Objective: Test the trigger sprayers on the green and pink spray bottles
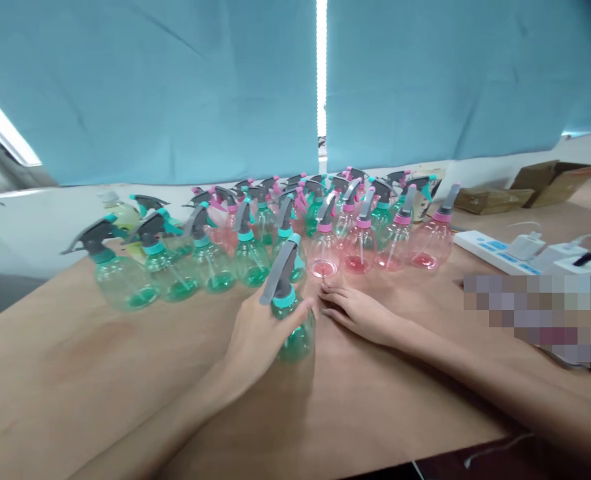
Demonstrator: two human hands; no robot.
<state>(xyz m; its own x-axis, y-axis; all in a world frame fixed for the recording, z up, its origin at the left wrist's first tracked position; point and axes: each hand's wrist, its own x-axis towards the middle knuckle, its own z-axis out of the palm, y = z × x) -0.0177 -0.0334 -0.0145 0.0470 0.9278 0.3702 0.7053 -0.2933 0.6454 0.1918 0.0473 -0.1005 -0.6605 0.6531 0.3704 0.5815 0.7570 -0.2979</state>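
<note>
My left hand (262,333) is wrapped around a clear green spray bottle (298,343) with a grey trigger head and a turquoise collar. The bottle stands nearly upright on the table, in front of the others. To its right, my right hand (358,313) rests on the tabletop, holding nothing, its fingers extended and slightly bent. Its fingertips lie just in front of a pink spray bottle (324,257) with a pink collar. Behind both hands runs a front row of green spray bottles (215,267) at left and pink spray bottles (359,250) at right.
More spray bottles (315,207) crowd behind the front row. A yellowish bottle (120,213) stands at the back left. On the right are a white power strip (495,250) with plugged-in chargers and an open cardboard box (550,183). Blue curtains (175,93) hang behind the wooden table (75,373).
</note>
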